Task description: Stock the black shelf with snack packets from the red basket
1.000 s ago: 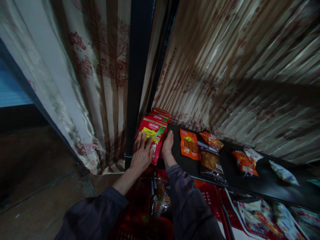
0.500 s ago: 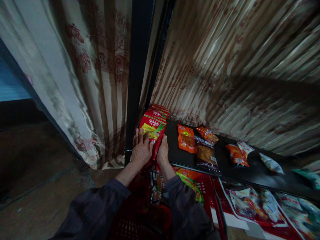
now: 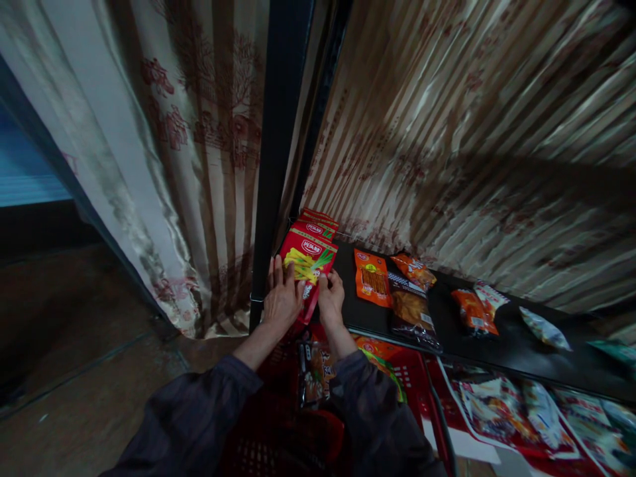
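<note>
A stack of red snack packets (image 3: 309, 257) with yellow strips and green leaves printed on the front lies at the left end of the black shelf. My left hand (image 3: 282, 298) rests on the lower left of the top packet, fingers stretched and slightly apart. At the packet's lower right edge, my right hand (image 3: 331, 299) has its fingers bent and pinching that edge; the thumb's exact grip is hard to make out. An orange packet (image 3: 372, 278) lies on the shelf to the right of my right hand.
A dark brown packet (image 3: 413, 311) and several other snack bags line the black shelf (image 3: 507, 354). Below my arms is a red basket (image 3: 410, 371) with packets, among them a dark one (image 3: 314, 377). A black post (image 3: 281, 132) and patterned curtains (image 3: 209, 165) stand behind and left.
My right hand's fingers have gone from straight along the packet's side to bent over its edge. The top red packet has shifted slightly. My left hand stays on it.
</note>
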Motion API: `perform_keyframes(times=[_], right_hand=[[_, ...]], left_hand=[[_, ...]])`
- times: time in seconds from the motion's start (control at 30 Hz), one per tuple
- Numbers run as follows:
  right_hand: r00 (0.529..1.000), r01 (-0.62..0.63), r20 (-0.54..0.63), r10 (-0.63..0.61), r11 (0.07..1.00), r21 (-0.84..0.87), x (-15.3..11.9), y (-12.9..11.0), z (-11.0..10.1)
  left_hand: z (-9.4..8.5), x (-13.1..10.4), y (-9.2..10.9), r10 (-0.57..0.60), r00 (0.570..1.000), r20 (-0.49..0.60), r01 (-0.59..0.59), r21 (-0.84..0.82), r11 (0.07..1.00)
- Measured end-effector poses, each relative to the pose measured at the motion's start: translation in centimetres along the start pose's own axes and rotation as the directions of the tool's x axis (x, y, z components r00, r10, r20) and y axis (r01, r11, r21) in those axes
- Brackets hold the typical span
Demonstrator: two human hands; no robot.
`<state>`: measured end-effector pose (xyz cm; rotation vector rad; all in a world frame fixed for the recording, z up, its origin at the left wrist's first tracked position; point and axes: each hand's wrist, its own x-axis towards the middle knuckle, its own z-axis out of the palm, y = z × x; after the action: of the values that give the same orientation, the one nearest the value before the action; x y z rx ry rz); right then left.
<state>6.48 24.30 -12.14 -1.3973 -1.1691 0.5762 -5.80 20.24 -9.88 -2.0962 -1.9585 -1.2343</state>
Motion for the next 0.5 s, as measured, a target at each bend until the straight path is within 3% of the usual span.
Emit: perform_keyframes(times=[0.1,0.27,0.5], right_hand=[[0.999,0.028,-0.033,-0.029,0.998,-0.052,1.8,-1.0,0.1],[0.999,0.041,0.011,-0.040,0.977,-0.207,3.8,-2.4,0.5],[0.992,0.122,-0.020,-0.128,0.973,-0.196,3.0,-1.5,1.4]], left_hand=[[-0.1,0.1,0.0,0.012,1.000,-0.015,-0.012,-0.031,0.999],[-0.2,0.0,0.1,0.006,1.000,0.007,-0.006,-0.025,1.000],[-0.4,0.1,0.1,0.001,0.997,0.083,-0.001,0.003,1.000]])
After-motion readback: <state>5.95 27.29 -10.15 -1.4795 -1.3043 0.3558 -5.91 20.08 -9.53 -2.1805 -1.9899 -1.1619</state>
